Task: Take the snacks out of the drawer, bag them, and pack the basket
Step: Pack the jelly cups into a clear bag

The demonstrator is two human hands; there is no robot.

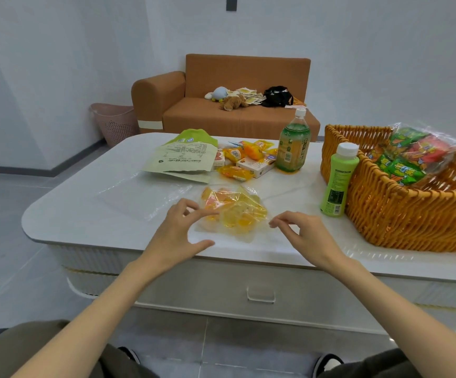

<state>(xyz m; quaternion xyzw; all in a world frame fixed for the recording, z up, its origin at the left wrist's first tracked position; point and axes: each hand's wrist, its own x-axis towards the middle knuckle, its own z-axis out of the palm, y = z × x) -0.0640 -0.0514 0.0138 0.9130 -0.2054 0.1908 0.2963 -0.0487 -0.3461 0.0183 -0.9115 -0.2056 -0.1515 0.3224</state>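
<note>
left hand [180,233] and right hand [307,233] hover over the near edge of the table [85,219], either side of a clear bag [235,211] of yellow and orange snacks. left hand: fingers loosely spread, thumb out, forefinger reaching onto the bag's left side, gripping nothing. right hand: thumb and forefinger pinched together on the bag's right edge, other fingers curled. an empty bag [142,199] lies flat just left of it. toward the far edge: a green pouch [180,159], loose snacks [244,159] and a tea bottle [293,145], upright. basket [401,214] sits at the right edge, holding a second bag of green and red packets [404,170]; a green bottle [338,181] stands just beside its left wall. drawer [207,287] below the tabletop is closed, its clear handle facing the person.
</note>
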